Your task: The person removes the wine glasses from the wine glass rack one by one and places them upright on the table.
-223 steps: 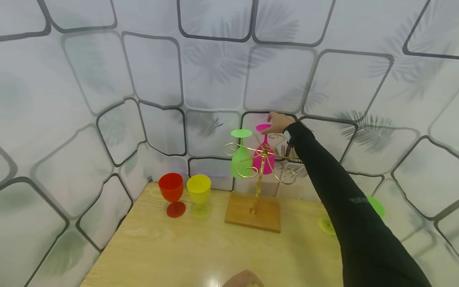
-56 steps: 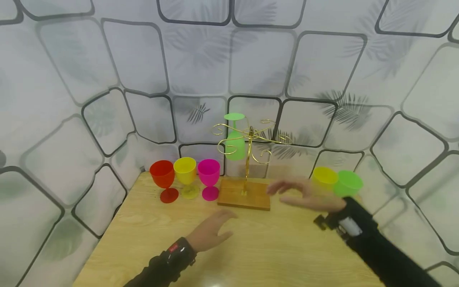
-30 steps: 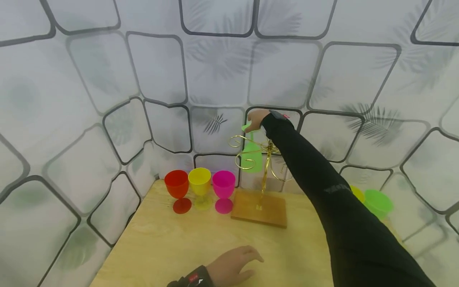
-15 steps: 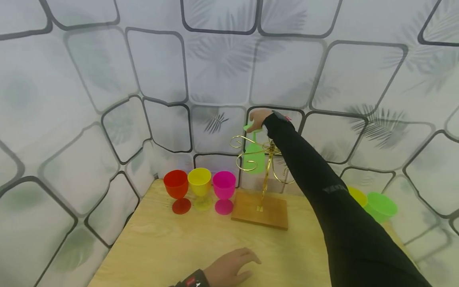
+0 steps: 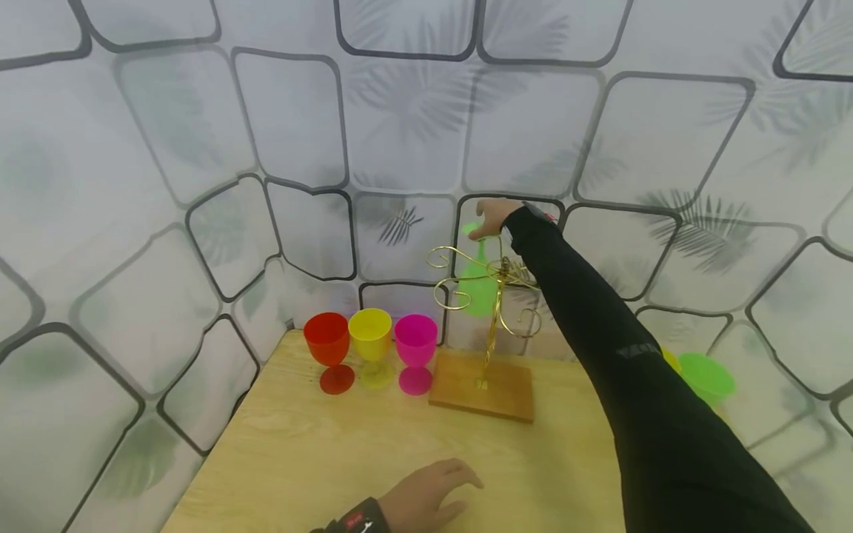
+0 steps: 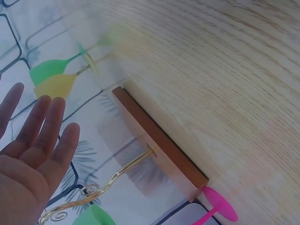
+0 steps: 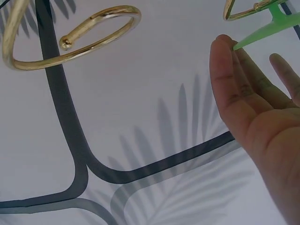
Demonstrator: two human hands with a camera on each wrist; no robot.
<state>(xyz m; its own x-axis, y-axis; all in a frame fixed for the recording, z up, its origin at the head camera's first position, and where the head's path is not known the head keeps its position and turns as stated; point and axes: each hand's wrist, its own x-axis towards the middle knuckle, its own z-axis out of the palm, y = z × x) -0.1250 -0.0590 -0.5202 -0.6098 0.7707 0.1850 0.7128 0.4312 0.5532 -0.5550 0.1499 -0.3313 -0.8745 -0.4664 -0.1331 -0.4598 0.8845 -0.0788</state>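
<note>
A light green goblet hangs upside down among the curled arms of a gold wire glass rack. My right hand reaches over the top of the rack and pinches the goblet's foot. In the right wrist view, the fingertips of the right hand are at the thin edge of the green foot, beside a gold loop. Low over the front of the table, my left hand holds nothing, its fingers relaxed. The left wrist view shows its palm and spread fingers.
Left of the rack's wooden base stand upright a red goblet, a yellow goblet and a pink goblet. Another green goblet and a yellow goblet stand to the right, partly behind my sleeve. A patterned wall backs the table.
The pink goblet went from the rack to the table beside the yellow one. My right hand then took the green goblet's foot; over the last half second both shifted slightly right and up.
</note>
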